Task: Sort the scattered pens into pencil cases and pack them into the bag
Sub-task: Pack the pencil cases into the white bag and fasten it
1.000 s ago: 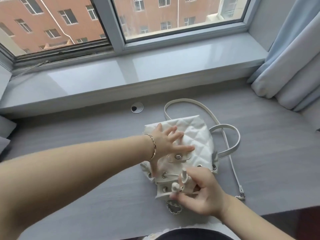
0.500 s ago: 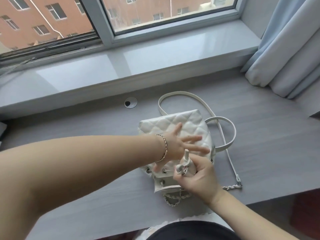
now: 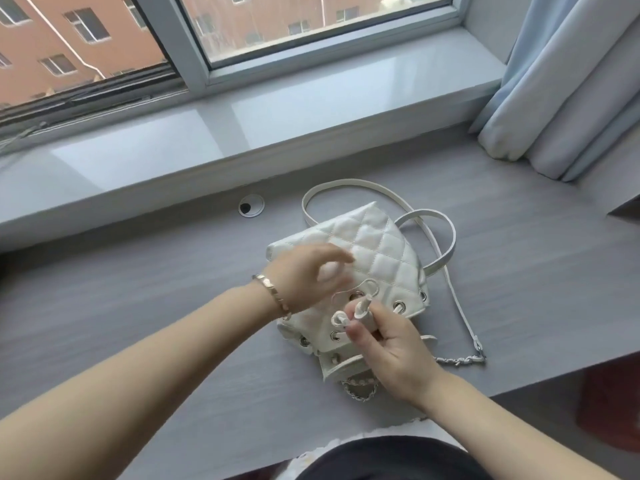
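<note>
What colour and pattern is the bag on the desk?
White, with diamond quilting; the bag shows best in the head view.

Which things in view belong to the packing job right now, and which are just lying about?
In the job: white quilted bag; its drawstring, pinched by the right hand; left hand, blurred, above the bag. No pens or pencil cases show.

Just there: cable grommet in the desk; curtain; windowsill.
</note>
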